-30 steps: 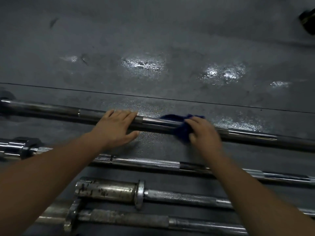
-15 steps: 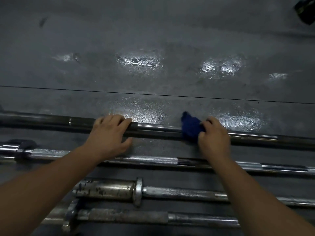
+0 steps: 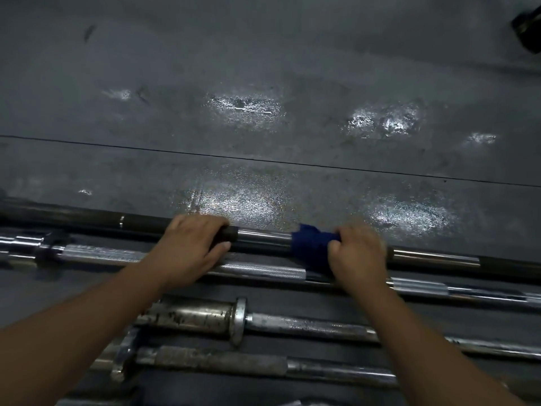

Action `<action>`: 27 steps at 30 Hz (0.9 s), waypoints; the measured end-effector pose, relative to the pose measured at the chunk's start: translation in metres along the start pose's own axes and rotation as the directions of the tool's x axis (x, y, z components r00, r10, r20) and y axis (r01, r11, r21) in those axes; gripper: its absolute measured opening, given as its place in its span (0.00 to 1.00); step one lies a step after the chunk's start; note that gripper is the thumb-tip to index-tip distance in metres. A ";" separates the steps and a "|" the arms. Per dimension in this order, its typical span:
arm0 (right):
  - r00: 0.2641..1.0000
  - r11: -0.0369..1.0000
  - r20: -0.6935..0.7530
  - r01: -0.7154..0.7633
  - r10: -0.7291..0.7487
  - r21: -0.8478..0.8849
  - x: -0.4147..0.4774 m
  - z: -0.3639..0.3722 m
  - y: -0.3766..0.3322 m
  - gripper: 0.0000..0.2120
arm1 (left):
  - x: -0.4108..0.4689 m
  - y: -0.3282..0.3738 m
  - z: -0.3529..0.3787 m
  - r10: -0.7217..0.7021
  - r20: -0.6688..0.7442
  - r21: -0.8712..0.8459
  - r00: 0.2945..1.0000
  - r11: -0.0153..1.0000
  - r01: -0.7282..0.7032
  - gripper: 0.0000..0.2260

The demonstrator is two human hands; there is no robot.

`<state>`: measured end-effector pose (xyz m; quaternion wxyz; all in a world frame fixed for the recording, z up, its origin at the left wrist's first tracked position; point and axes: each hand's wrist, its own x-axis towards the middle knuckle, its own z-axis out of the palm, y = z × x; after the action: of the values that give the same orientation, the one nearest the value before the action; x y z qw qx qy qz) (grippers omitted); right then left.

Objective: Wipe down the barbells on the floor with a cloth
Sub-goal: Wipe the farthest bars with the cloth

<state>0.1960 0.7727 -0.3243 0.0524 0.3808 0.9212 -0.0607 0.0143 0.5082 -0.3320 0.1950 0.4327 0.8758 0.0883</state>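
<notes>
Several barbells lie side by side on the dark floor. The farthest barbell (image 3: 263, 236) runs left to right, dark with shiny sections. My left hand (image 3: 190, 247) grips this bar, fingers curled over its top and thumb beneath. A blue cloth (image 3: 310, 247) is wrapped around the same bar to the right of that hand. My right hand (image 3: 358, 253) grips the cloth against the bar. Closer to me lie a knurled chrome barbell (image 3: 263, 271), a rusty-sleeved barbell (image 3: 307, 323) and another worn barbell (image 3: 219, 361).
The grey rubber floor (image 3: 263, 83) stretches away beyond the bars, with shiny patches and a thin seam line (image 3: 322, 165) across it. A dark object (image 3: 528, 24) sits at the top right corner.
My right hand has slid the blue cloth to the right along the far bar and closed around it. My left hand's fingers have curled further over the bar.
</notes>
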 end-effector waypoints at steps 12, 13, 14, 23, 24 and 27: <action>0.952 0.953 -0.086 0.299 -0.294 0.047 -0.002 0.013 0.001 0.18 | 0.006 -0.005 0.003 0.007 0.028 0.068 1.000 0.998 -0.009 0.29; 0.974 0.977 -0.129 0.197 -0.186 0.079 -0.004 0.009 0.024 0.19 | 0.009 -0.005 0.003 0.010 0.022 0.072 1.000 0.997 -0.012 0.30; 0.985 0.989 -0.153 0.095 -0.077 0.115 -0.004 0.008 0.034 0.20 | 0.013 -0.005 0.002 0.015 0.013 0.082 1.000 0.997 -0.016 0.30; 0.882 0.863 -0.153 0.469 -0.446 0.187 0.004 0.019 -0.063 0.20 | 0.040 0.009 -0.010 -0.087 -0.073 0.233 0.994 0.967 0.102 0.28; 0.909 0.893 -0.191 0.406 -0.371 0.193 0.007 0.018 -0.044 0.20 | 0.031 0.014 -0.003 -0.052 -0.092 0.230 0.994 0.970 0.072 0.29; 0.969 0.962 -0.233 0.143 -0.088 0.231 0.013 0.019 -0.008 0.22 | 0.020 0.014 0.013 -0.003 -0.069 0.239 0.998 0.971 0.020 0.36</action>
<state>0.1824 0.7732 -0.3445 -0.1011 0.3339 0.9274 -0.1346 0.0187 0.5319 -0.3447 0.1118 0.4446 0.8887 -0.0044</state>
